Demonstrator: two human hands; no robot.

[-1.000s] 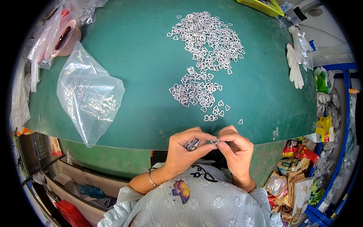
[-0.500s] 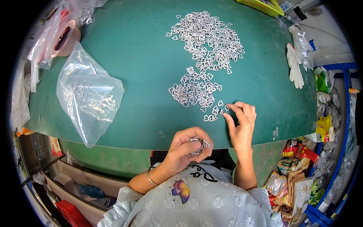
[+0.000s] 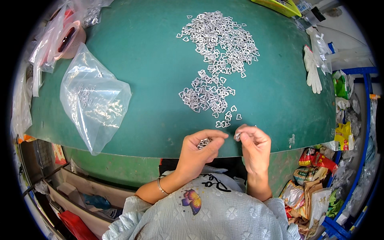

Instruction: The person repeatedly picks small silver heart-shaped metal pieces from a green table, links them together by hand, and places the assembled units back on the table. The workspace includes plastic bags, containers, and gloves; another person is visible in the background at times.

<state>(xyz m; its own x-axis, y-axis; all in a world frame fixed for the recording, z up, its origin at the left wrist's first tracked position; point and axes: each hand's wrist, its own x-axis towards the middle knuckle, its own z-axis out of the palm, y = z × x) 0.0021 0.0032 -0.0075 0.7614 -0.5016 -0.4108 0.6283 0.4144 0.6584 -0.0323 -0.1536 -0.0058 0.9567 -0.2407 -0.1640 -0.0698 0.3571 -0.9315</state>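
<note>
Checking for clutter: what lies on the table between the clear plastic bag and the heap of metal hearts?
Nothing: in the head view, bare green table separates the clear plastic bag from the metal hearts.

Bare green tabletop lies open ahead-left of the left hand — nothing until the crumpled clear plastic bag farther left. Straight ahead of the right hand, the scatter of small silver heart-shaped metal pieces blocks the way — open table to its right.

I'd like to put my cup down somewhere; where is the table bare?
Bare green table lies between the plastic bag and the heart-shaped metal pieces, and between those pieces and the white glove. It is crowded around the pieces and near both hands.
</note>
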